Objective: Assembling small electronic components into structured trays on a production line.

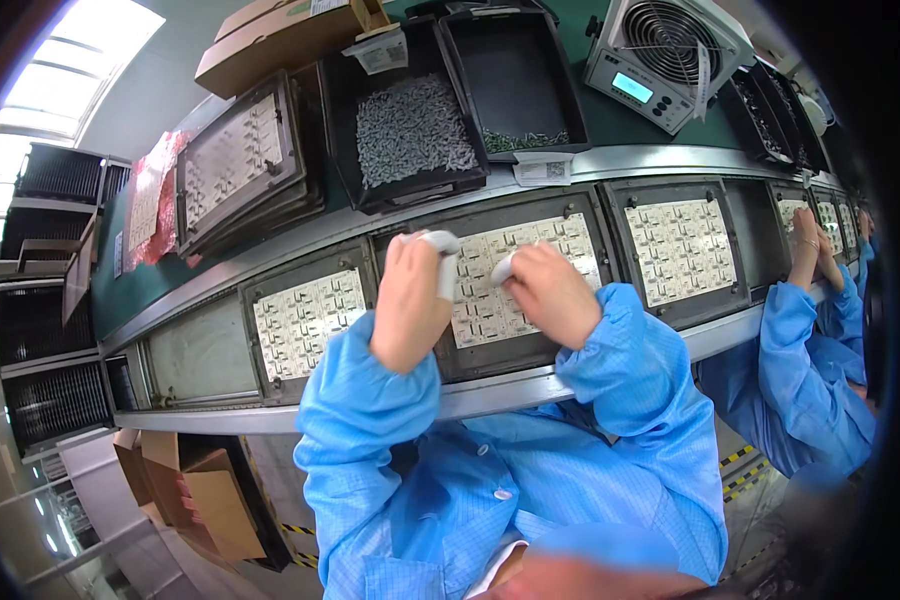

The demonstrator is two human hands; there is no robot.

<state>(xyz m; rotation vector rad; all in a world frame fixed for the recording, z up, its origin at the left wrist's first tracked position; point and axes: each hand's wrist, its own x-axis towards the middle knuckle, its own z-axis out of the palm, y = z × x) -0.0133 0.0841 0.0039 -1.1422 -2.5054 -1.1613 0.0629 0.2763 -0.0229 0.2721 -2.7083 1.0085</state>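
Observation:
My left hand (413,300) is over the left edge of a pale circuit board panel (515,245) set in a dark tray frame. White covers sit on some of its fingers, which are curled together. Across the panel, my right hand (555,297) is bent down close to the board, its thumb and a white-covered finger pinched together. Anything between the fingers of either hand is too small or hidden to make out. Small dark and metal parts stand in rows on the panel. Blue sleeves cover both forearms.
Similar framed panels lie left (310,320) and right (680,250) along the metal-edged line. Beyond it stand a black bin of small grey parts (415,125), a bin with a few green parts (525,138) and a fan unit (660,60). A co-worker's hands (808,245) work at far right.

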